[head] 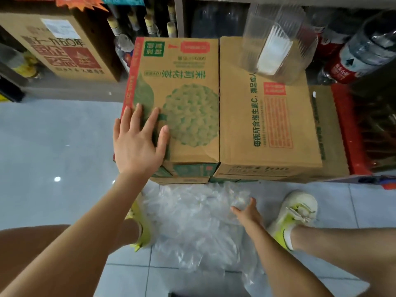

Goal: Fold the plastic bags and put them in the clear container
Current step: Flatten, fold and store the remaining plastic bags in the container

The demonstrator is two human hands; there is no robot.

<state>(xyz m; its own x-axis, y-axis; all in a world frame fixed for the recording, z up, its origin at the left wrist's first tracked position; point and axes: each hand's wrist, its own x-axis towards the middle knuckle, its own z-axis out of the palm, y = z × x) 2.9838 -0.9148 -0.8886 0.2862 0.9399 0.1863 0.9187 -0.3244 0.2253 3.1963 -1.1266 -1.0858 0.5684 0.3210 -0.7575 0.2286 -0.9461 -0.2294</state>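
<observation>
While left fingers lie spread on the box, right fingers touch the plastic bags, grip unclear.

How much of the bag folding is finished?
Done: the clear container on the cardboard boxes already holds something white, maybe folded bags. In hand: the right hand reaches into the crumpled plastic bags on the floor; the left hand rests flat on one box. Left: nearly the whole pile.

Left hand: I see it flat, fingers spread, arm stretched forward.
Right hand: reaching low, thumb splayed, fingers relaxed.
</observation>
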